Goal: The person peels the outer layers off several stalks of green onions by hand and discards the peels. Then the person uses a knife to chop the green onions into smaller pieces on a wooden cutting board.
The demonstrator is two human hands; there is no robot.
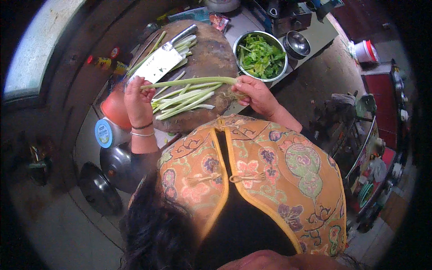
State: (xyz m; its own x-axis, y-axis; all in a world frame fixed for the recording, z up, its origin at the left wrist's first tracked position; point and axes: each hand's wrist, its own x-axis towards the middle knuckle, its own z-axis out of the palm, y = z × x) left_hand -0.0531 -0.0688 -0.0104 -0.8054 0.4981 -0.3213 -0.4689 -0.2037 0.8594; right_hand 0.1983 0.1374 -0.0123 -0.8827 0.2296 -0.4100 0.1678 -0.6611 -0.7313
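Observation:
A long pale-green celery stalk stretches between my hands above a worn wooden chopping board. My left hand pinches one end, and my right hand grips the other, with thin fibres or roots hanging under its fingers. Several cut stalks lie on the board below the held one. A cleaver with a metal handle rests flat over more stalks at the board's upper left, green bits on its blade. Right of the board, a steel bowl holds leafy celery tops.
A smaller metal bowl stands right of the leaf bowl, near the counter edge. Left of the board are an orange-red bowl, a tub with a blue lid and a dark pan. A red packet lies behind the board.

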